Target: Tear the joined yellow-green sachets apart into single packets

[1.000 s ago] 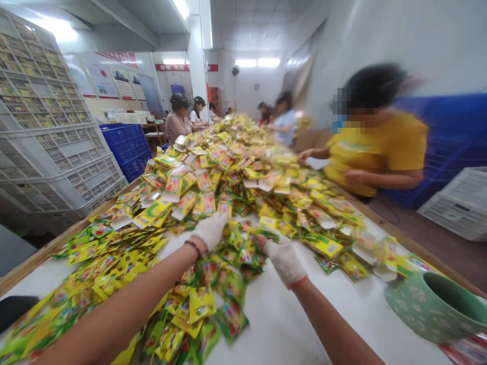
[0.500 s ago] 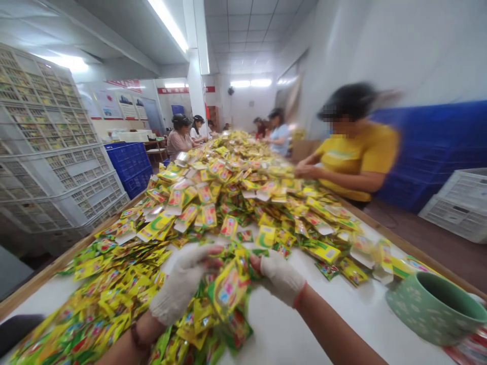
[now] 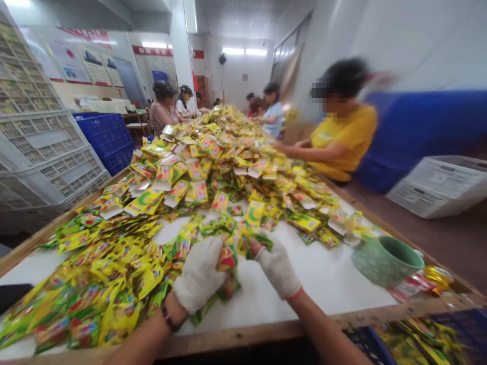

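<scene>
My left hand (image 3: 201,276), in a white glove with bare fingertips, curls around several small snack packets (image 3: 228,258) printed red, yellow and green. Some of these hang below the palm, blurred. Just to its right, my gloved right hand (image 3: 278,268) pinches a yellow-green packet (image 3: 243,244) between thumb and fingers. Both hands are low over the white table (image 3: 262,299). Loose yellow and green packets (image 3: 125,274) spread left of my left hand. Beyond the hands rises a long heap of packets and small open yellow boxes (image 3: 220,200).
A green flowered cup (image 3: 371,261) stands at the right, beside red and gold wrappers (image 3: 437,279). A wooden rim (image 3: 243,335) edges the table. A co-worker in yellow (image 3: 342,134) works at the right side; others sit farther back. Stacked white crates (image 3: 45,137) stand left.
The view has shifted, bringing the table's near edge into sight. The packets that were bunched between both hands are now parted, some in the left hand and one in the right.
</scene>
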The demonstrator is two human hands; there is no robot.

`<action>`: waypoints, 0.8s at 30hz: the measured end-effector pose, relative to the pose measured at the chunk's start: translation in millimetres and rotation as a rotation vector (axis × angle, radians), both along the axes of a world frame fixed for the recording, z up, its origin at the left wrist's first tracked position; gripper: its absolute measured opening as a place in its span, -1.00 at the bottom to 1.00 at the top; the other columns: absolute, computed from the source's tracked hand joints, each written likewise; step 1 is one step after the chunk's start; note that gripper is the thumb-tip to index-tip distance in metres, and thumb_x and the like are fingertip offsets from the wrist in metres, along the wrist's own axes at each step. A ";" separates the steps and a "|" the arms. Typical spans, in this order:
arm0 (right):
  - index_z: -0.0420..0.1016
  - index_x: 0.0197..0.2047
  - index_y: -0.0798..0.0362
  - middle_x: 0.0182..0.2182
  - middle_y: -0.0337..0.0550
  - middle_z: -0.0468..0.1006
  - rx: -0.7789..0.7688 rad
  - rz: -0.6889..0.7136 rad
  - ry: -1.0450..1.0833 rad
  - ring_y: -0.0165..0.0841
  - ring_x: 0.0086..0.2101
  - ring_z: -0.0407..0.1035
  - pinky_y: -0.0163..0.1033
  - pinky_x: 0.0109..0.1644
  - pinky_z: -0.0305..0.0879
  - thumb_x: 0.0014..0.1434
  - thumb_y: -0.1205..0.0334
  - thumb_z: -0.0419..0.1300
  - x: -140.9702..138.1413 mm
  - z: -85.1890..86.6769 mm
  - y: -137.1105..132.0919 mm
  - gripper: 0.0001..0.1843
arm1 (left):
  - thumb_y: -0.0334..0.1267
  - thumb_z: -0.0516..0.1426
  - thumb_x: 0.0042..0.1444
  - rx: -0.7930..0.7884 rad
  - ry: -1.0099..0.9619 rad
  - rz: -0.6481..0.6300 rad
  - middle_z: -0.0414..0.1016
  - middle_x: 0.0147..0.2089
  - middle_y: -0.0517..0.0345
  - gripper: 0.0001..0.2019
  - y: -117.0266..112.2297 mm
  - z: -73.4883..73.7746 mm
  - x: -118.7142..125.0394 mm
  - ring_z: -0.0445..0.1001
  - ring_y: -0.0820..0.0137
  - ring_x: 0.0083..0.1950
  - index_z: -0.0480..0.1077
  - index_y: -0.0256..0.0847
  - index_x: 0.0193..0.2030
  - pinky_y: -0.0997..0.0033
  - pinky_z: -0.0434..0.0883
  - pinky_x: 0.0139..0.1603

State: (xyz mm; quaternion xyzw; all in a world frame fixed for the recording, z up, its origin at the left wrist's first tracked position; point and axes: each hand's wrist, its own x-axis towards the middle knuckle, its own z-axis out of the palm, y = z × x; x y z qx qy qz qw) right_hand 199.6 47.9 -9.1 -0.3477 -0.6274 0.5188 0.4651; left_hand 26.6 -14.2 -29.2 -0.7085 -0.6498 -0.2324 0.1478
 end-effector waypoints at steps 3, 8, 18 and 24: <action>0.46 -0.15 0.10 -0.26 -0.06 0.59 0.024 0.069 -0.098 -0.28 -0.31 0.44 -0.17 -0.22 0.42 0.13 0.01 0.21 6.1 1.2 0.3 -0.66 | -0.25 0.20 -0.07 -0.095 -0.014 0.024 0.47 -0.16 -0.04 -0.60 -3.4 3.9 -0.2 0.45 0.15 -0.15 0.31 -0.26 -0.06 0.17 0.44 -0.10; 0.50 -0.26 0.12 -0.44 -0.15 0.54 0.028 0.137 -0.260 -0.34 -0.43 0.38 -0.24 -0.38 0.37 0.12 0.02 0.22 8.2 3.6 1.1 -0.69 | -0.23 0.22 -0.07 -0.187 -0.056 0.000 0.47 -0.15 -0.03 -0.65 -5.7 3.2 2.7 0.45 0.15 -0.14 0.31 -0.24 -0.12 0.17 0.43 -0.09; 0.48 -0.32 0.11 -0.51 -0.24 0.46 0.182 0.177 -0.476 -0.41 -0.49 0.29 -0.31 -0.44 0.21 0.12 0.11 0.20 7.4 12.5 14.2 -0.79 | -0.28 0.20 -0.10 -0.194 -0.145 -0.105 0.46 -0.20 0.02 -0.69 -8.7 2.8 5.2 0.45 0.19 -0.18 0.30 -0.20 -0.17 0.19 0.43 -0.13; 0.47 -0.35 0.09 -0.49 -0.21 0.49 0.272 0.317 -0.606 -0.41 -0.48 0.29 -0.33 -0.43 0.16 0.17 0.15 0.12 1.9 16.0 13.8 -0.80 | -0.21 0.21 -0.08 -0.194 -0.184 -0.026 0.47 -0.20 0.03 -0.65 -8.9 -1.1 10.4 0.47 0.17 -0.18 0.29 -0.20 -0.13 0.18 0.45 -0.14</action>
